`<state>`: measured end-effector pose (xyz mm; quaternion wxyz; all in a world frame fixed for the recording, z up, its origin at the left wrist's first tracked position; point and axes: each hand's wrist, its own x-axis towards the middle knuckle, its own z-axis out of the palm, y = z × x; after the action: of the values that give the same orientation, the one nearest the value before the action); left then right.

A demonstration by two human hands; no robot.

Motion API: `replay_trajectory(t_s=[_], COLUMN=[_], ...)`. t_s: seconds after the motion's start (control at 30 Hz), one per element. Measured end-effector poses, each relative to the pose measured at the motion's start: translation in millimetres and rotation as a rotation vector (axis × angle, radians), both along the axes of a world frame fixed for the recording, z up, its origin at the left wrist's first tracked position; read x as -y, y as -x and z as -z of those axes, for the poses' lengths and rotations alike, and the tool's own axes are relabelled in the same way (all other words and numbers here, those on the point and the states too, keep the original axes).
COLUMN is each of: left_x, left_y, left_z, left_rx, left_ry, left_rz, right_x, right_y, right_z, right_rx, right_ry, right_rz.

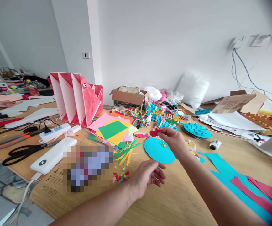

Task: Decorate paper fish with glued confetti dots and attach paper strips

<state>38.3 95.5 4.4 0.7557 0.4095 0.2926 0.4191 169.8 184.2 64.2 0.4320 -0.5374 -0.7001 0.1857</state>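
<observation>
Between the fingertips of my right hand (172, 139) is a small red paper piece (154, 132), held up just beyond a blue paper disc (156, 150). The disc lies flat on the table, with a small green and red decoration (164, 144) near its right side. My left hand (150, 176) is at the disc's near edge, fingers loosely curled and apart, holding nothing visible. Thin green and yellow paper strips (128, 152) lie left of the disc, and small coloured paper dots (122, 176) are scattered beside my left wrist.
Coloured paper sheets (113, 129) and a red-and-white rack (79, 99) stand to the left, with black scissors (24, 153) and a white power bank (53, 155) nearer. To the right are a glue bottle (215, 144), blue paper scraps (230, 172) and a decorated blue disc (197, 130).
</observation>
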Motion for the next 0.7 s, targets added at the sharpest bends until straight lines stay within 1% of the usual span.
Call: replay_trajectory(t_s=[0.03, 0.1, 0.17, 0.23, 0.3, 0.37, 0.4, 0.47, 0.53, 0.57, 0.63, 0.7], left_x=[-2.1, -3.9, -2.5, 0.7, 3.7, 4.7, 4.3, 2.2, -0.4, -1.5, -2.7, -2.5], left_y=[2.6, 6.8, 8.7, 8.3, 6.9, 5.8, 5.7, 6.0, 6.4, 6.4, 5.9, 4.6], left_z=[-1.9, -5.6, -8.9, -11.2, -12.0, -11.3, -10.4, -8.4, -6.9, -6.5, -6.4, -6.8], left_rx=[0.083, 0.190, 0.251, 0.255, 0.209, 0.142, 0.105, 0.014, -0.098, -0.151, -0.240, -0.302], left_ry=[0.057, 0.137, 0.181, 0.175, 0.122, 0.045, 0.010, -0.064, -0.132, -0.159, -0.192, -0.209], left_rz=[0.009, 0.045, 0.066, 0.063, 0.042, 0.003, -0.022, -0.081, -0.148, -0.184, -0.243, -0.274], right_x=[19.0, 55.2, 83.8, 101.7, 109.4, 110.1, 109.1, 106.6, 105.5, 105.9, 107.9, 110.5], right_y=[-2.9, -8.6, -13.7, -17.8, -21.1, -24.4, -26.2, -29.9, -32.6, -33.0, -31.9, -28.3], right_z=[-1.0, 0.8, 7.0, 15.5, 23.8, 30.3, 32.7, 35.7, 36.5, 36.4, 36.2, 37.5], right_rx=[-0.032, -0.018, 0.037, 0.070, 0.056, 0.006, -0.031, -0.134, -0.234, -0.265, -0.259, -0.203], right_ry=[-0.025, -0.104, -0.097, -0.055, -0.009, 0.026, 0.042, 0.093, 0.204, 0.271, 0.391, 0.448], right_rz=[-0.050, -0.154, -0.230, -0.284, -0.311, -0.303, -0.280, -0.188, -0.107, -0.095, -0.138, -0.197])
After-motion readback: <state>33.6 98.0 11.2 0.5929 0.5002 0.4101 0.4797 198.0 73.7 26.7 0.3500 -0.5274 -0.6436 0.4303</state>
